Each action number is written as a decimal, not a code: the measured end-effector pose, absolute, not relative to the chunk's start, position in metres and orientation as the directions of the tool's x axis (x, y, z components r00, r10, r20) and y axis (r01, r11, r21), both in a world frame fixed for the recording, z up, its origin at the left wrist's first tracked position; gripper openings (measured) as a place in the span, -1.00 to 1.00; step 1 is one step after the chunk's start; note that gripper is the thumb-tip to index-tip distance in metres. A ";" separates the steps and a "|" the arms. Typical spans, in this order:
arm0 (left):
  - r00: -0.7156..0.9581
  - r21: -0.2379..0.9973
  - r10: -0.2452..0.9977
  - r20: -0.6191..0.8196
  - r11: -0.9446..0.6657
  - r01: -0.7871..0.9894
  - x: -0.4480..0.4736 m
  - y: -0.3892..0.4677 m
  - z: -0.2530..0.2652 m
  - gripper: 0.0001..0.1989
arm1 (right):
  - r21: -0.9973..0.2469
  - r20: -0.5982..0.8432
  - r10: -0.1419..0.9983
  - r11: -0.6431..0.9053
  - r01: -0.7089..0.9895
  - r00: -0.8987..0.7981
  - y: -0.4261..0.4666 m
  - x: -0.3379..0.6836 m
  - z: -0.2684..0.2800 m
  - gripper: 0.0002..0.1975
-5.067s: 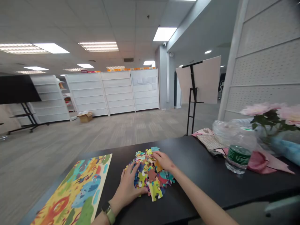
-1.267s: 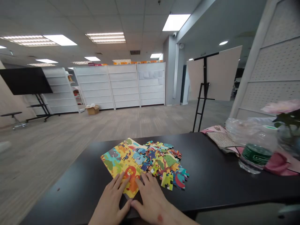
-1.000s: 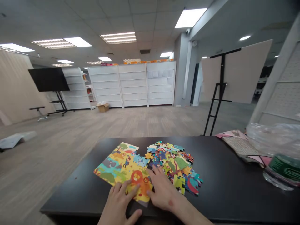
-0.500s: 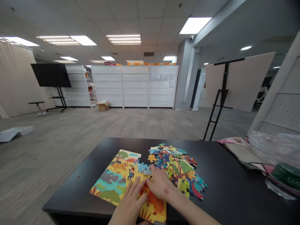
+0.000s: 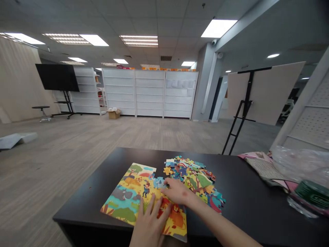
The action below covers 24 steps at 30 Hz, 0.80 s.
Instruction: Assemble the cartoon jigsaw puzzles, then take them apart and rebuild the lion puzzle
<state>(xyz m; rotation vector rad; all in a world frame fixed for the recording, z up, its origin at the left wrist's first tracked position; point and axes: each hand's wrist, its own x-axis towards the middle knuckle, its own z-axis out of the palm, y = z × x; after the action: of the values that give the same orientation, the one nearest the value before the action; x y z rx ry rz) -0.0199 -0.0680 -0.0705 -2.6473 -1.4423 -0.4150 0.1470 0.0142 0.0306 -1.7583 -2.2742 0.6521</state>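
Observation:
A partly joined jigsaw puzzle (image 5: pixel 125 195) with bright cartoon animals lies flat near the table's front edge. My left hand (image 5: pixel 151 221) rests on its lower middle, fingers spread and pressing lightly on the surface. At the puzzle's upper right edge, thumb and forefinger of my right hand (image 5: pixel 177 192) are bent together around the side of a light-blue puzzle piece (image 5: pixel 159 182); the exact grip is partly hidden. Just beyond and to the right of that hand is a heap of loose puzzle pieces (image 5: pixel 197 178), some overlapping.
The black table (image 5: pixel 244 199) carries a pink-edged printed sheet (image 5: pixel 264 168), clear plastic wrap (image 5: pixel 300 161) and a green-labelled clear container (image 5: pixel 312 195) on the right. Behind it stand an easel (image 5: pixel 246 99), white shelves (image 5: pixel 149 92) and a screen on a stand (image 5: pixel 57 78).
My right thumb has moved up from the lion area to the blue piece. My left hand has shifted slightly right, its fingers spreading wider. The camera view has shifted slightly.

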 end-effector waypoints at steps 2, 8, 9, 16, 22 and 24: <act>0.470 0.082 0.834 0.289 -0.511 0.856 -0.012 -0.069 -0.070 -0.13 | -0.447 -0.114 0.953 0.202 0.872 -0.279 0.018 0.148 0.031 -0.73; 0.341 0.335 0.894 0.290 -0.428 0.839 0.010 -0.065 -0.052 -0.24 | -0.454 -0.096 0.941 0.249 0.855 -0.325 0.028 0.159 0.047 -0.88; 0.318 0.386 0.894 0.316 -0.427 0.818 0.017 -0.064 -0.048 -0.29 | -0.456 -0.074 0.940 0.265 0.850 -0.333 0.029 0.162 0.053 -0.87; 0.199 0.550 0.834 0.514 -0.498 0.670 0.097 -0.031 0.002 -0.29 | -0.404 0.209 0.944 0.320 0.857 -0.254 0.051 0.217 0.109 -0.78; 0.493 0.421 0.832 0.256 -0.555 0.718 0.122 -0.002 0.028 -0.18 | -0.361 0.277 0.960 0.129 0.924 -0.026 0.073 0.288 0.089 -0.70; 0.590 0.402 0.791 0.159 -0.598 0.693 0.108 -0.003 0.026 -0.07 | -0.349 0.243 0.970 0.072 0.934 0.016 0.074 0.304 0.065 -0.73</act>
<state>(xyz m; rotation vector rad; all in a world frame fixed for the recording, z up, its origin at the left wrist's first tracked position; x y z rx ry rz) 0.1083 -0.0027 0.0263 -3.0617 -1.4709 -0.5669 0.3042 0.0742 0.0646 -1.8862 -1.9429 0.1154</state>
